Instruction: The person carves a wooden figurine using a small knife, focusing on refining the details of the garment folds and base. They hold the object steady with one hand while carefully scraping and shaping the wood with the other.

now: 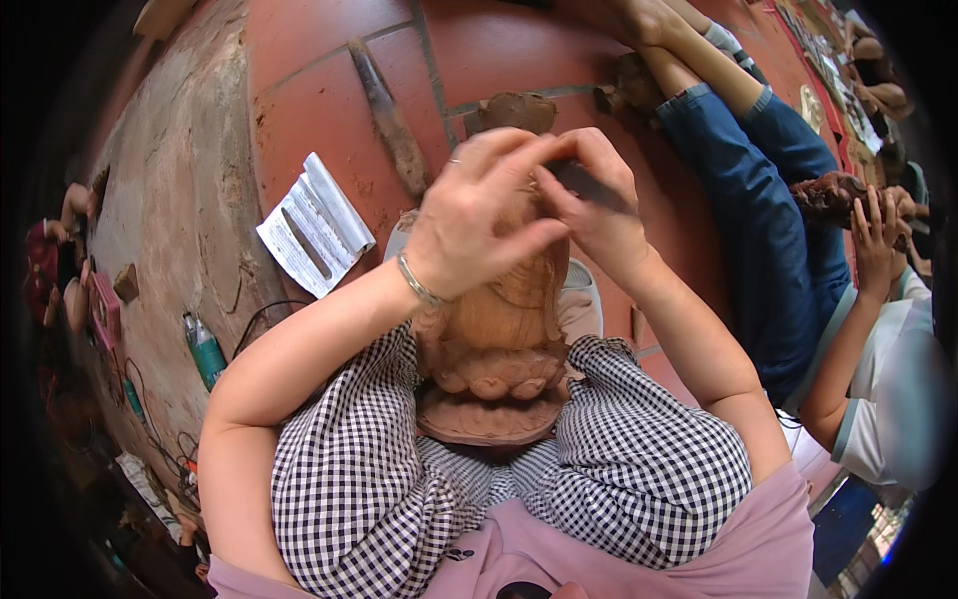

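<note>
A carved wooden statue with a petalled base stands between my knees, its upper part hidden behind my hands. My right hand is closed, fingers bent around a small dark flat piece whose kind I cannot make out. My left hand, somewhat blurred and with a bracelet at the wrist, reaches across to the right hand's fingertips. Its thumb stands apart from its fingers, and I see nothing held in it. Both hands are above the statue.
On the red tiles lie a partly rolled printed sheet and a long tapered tool. A green power tool with a cord is at the left. To the right sits a person in jeans, a hand on a dark carved piece.
</note>
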Available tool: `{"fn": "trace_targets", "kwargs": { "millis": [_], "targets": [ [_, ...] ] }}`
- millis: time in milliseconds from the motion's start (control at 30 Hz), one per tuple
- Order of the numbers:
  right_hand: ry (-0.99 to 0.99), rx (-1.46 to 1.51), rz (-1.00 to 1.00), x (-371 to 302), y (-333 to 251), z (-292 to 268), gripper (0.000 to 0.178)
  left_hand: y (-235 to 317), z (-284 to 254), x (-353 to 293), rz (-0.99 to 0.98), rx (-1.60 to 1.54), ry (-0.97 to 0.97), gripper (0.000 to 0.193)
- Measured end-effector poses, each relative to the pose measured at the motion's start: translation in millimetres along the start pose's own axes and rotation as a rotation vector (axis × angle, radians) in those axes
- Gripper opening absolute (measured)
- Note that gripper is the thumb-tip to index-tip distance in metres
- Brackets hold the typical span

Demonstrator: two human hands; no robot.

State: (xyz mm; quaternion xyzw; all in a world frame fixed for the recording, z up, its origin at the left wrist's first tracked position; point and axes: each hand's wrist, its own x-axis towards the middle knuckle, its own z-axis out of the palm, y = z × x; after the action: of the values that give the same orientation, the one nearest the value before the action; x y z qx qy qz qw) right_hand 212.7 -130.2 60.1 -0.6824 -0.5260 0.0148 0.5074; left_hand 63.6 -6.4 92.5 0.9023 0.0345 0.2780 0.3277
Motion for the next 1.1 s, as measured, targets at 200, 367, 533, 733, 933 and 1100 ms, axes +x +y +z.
{"fn": "trace_targets", "kwargs": {
  "millis": [200,367,533,733,933,1100],
  "targets": [
    [-0.214,-0.15,-0.072,-4.8,-21.7,-1.1,0.027,15.9,-1.3,-8.8,0.173,0.139,0.114,0.022],
    [-0.171,-0.235,-0.253,-15.7,-21.8,2.7,0.032,17.1,-10.9,-30.9,0.254,0.28,-0.013,0.025],
    [-0.151,-0.364,-0.326,3.6,-20.7,7.2,0.033,6.7,-9.0,-30.2,0.351,0.423,-0.015,0.033],
    [-0.234,-0.329,-0.278,-1.0,-27.4,1.5,0.032,12.8,-12.7,-34.2,0.387,0.45,-0.049,0.032],
    [-0.153,-0.266,-0.219,-12.1,-20.1,14.6,0.027,18.9,-13.1,-37.5,0.354,0.505,-0.121,0.034],
    [-0.199,-0.289,-0.212,9.6,-22.9,9.9,0.025,16.4,-16.7,-26.2,0.326,0.431,-0.073,0.033]
  ]
}}
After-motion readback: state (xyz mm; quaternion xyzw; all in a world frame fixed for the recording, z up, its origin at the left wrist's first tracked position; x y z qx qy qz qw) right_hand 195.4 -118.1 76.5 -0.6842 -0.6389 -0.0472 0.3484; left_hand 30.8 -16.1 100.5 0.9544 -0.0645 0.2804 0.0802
